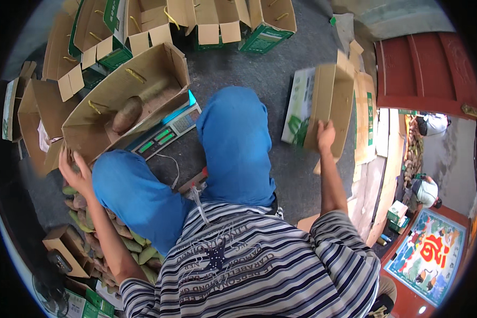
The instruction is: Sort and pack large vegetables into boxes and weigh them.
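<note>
In front of me to the left, an open cardboard box (106, 108) rests on a digital scale (161, 139) with green displays. One oblong brown tuber (127, 115) lies inside it. My left hand (75, 170) has its fingers apart at the box's near left corner; whether they touch the cardboard I cannot tell. Another open box (46, 114) stands just beyond that hand. Off to the right, my right hand (326, 138) grips the near edge of an open, tilted cardboard carton (323, 106) with a white and green printed side.
Several open boxes with yellow cord handles (209, 18) line the far side. Below my left arm lies a pile of brown and greenish tubers (90, 233). Flattened cardboard (364, 124) stands at right, near a red door (424, 74). Two people (426, 191) are beyond the doorway.
</note>
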Demonstrator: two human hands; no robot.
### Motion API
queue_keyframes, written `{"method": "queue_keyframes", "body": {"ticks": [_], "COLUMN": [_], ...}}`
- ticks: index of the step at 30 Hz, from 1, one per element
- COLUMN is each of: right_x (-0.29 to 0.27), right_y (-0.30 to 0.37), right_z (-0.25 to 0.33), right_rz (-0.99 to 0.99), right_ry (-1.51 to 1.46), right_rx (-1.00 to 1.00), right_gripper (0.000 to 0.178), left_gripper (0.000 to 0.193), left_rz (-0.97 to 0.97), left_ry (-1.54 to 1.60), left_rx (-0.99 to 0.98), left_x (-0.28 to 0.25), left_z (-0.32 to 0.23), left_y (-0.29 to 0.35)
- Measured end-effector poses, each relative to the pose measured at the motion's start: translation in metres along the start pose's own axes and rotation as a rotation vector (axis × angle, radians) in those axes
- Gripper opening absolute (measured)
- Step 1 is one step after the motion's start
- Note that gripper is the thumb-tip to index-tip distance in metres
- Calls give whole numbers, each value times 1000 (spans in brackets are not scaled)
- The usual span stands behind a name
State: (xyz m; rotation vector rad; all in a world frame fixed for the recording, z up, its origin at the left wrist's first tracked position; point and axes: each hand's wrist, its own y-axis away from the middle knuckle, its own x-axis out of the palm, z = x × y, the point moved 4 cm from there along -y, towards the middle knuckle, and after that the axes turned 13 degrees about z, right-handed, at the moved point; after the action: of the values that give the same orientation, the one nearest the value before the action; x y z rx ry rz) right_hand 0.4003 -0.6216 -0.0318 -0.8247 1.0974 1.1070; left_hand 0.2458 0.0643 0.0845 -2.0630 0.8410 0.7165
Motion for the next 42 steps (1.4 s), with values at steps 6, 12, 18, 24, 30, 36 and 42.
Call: {"method": "queue_keyframes", "body": {"ticks": [6, 12, 18, 24, 30, 36, 42], "right_x": [1, 79, 63, 22, -80, -149, -70], "right_y": [-189, -242, -300, -262, -122, 33, 145], "right_z": [103, 151, 93, 110, 358, 503, 528], "right_rz": [5, 281, -23, 310, 133, 277, 1048], "right_ry": [54, 46, 852, 23, -286, -681, -2], "right_rx": [-17, -20, -603, -465, -949, -1315, -1490], "right_gripper": [29, 50, 24, 48, 43, 42, 39], "left_gripper": [35, 37, 41, 46, 49, 57, 66], "left_rz": [83, 290, 245, 629, 704, 644, 708], "left_ry": [-252, -198, 29, -280, -219, -52, -389], "left_rx": [-216, -391, -601, -1024, -1242, -1085, -772], "left_x": [-30, -42, -8, -11, -10, 30, 49], "left_z": [23, 98, 178, 152, 158, 153, 132], "left_y": [60, 152, 245, 281, 365, 325, 257]}}
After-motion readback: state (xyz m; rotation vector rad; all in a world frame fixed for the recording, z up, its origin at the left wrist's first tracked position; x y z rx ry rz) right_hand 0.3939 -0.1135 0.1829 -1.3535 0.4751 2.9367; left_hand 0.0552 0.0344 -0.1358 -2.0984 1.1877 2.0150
